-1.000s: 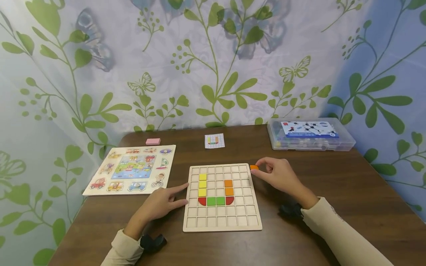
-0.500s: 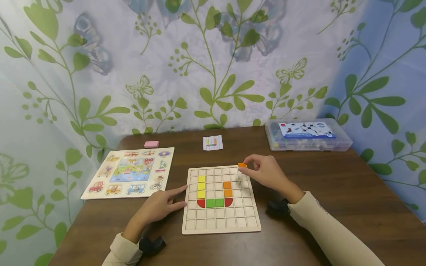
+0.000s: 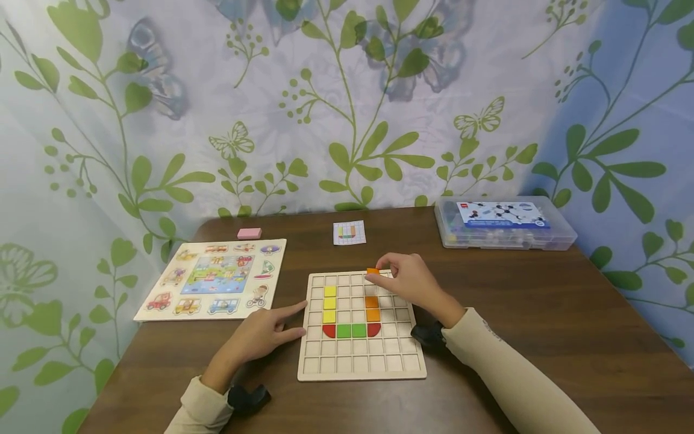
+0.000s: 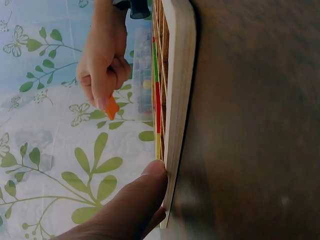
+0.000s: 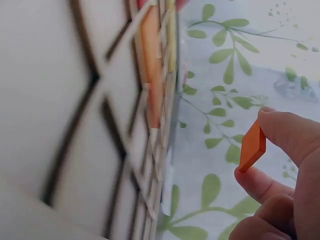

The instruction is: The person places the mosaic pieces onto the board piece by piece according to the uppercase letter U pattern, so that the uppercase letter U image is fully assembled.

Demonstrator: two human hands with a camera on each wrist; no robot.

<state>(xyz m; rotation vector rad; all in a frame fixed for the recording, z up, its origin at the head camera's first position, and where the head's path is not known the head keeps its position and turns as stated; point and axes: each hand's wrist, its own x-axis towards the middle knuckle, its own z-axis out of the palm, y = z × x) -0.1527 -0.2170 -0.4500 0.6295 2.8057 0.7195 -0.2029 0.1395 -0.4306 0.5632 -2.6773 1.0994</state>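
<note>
Between thumb and index finger my right hand [image 3: 414, 280] pinches an orange square tile [image 5: 253, 146], held above the far rows of a wooden grid board [image 3: 360, 364]. Set in the board's squares is a U shape: a column of yellow tiles [image 3: 330, 304], two rounded red corner tiles [image 3: 329, 330], two green tiles [image 3: 351, 331] and two orange tiles [image 3: 372, 308]. The held tile is over the orange column, beyond its far end. My left hand [image 3: 255, 339] touches the board's left edge with extended index finger and thumb; its thumb [image 4: 150, 180] shows against the rim in the left wrist view.
A small card [image 3: 349, 232] with a printed U pattern lies behind the board. To the left are a picture puzzle board [image 3: 271, 265] and a pink block [image 3: 249, 233]. A clear plastic case [image 3: 504, 238] stands at the back right of the brown table [image 3: 515, 289].
My right hand has carried the orange tile leftward from beside the board's far right corner to over the orange column. The left hand has stayed at the board's left edge.
</note>
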